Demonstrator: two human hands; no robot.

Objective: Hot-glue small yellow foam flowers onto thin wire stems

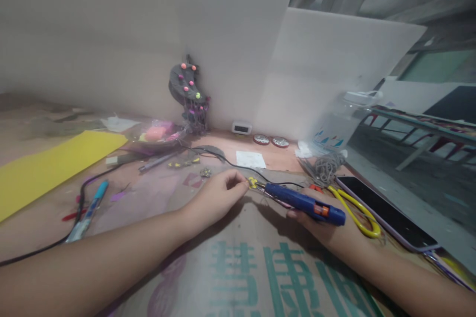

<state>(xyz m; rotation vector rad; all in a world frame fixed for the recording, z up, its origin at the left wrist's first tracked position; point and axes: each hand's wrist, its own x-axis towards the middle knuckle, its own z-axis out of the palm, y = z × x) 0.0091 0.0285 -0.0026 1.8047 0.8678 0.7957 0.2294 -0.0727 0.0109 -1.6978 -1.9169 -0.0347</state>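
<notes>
My left hand (pixel 219 189) is closed in a pinch near the middle of the table. At its fingertips is a small yellow flower-like piece (pixel 253 183). My right hand (pixel 316 220) is wrapped round the underside of a blue hot glue gun (pixel 303 202) with an orange part near its rear. The gun's nozzle points left and meets or nearly meets the yellow piece; I cannot tell whether they touch. Most of my right fingers are hidden under the gun. A black cord (pixel 238 164) runs to the gun from the left.
Scissors with yellow handles (pixel 372 225), a phone (pixel 386 213), grey yarn (pixel 327 166) and a clear bottle (pixel 338 119) lie or stand at right. Behind are a moon-shaped ornament (pixel 182 86) and a small clock (pixel 241 128). Yellow sheet (pixel 55 166) and a pen (pixel 92 205) lie left.
</notes>
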